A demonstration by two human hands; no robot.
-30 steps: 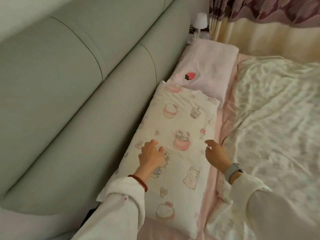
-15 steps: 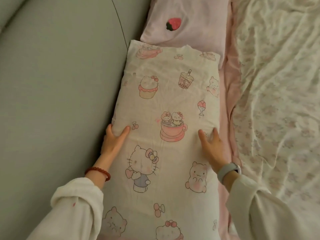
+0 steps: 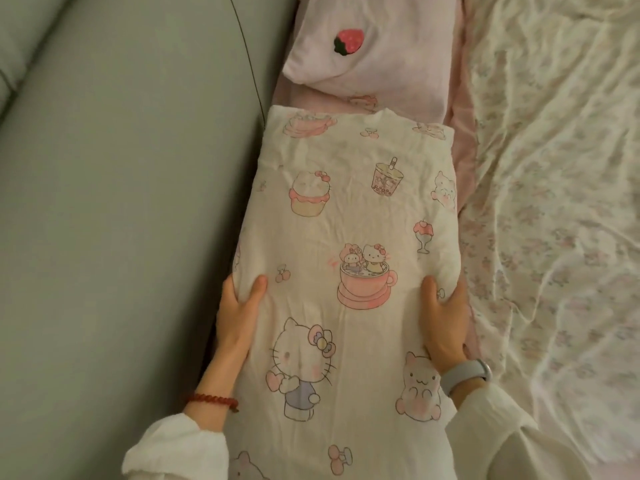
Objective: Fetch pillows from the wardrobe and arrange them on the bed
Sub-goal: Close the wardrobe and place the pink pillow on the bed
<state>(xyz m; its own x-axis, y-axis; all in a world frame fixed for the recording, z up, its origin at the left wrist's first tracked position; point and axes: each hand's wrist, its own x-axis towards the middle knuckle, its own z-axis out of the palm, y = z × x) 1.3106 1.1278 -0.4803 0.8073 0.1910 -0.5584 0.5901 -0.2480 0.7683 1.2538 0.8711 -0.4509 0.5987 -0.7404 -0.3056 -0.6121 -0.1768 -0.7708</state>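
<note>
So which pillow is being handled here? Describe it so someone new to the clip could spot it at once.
Start at the grey-green padded headboard on the left; two pillows lie in a row along its base. The nearer one is the cartoon-print pillow, gripped at its sides by the left hand and right hand. Unlike the plain pink pillow beyond it, which carries one strawberry, it is white with cats, cupcakes and teacups.

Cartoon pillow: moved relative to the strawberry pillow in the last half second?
Yes. The cartoon pillow pulled back from the strawberry pillow; pink sheet now shows between them.
</note>
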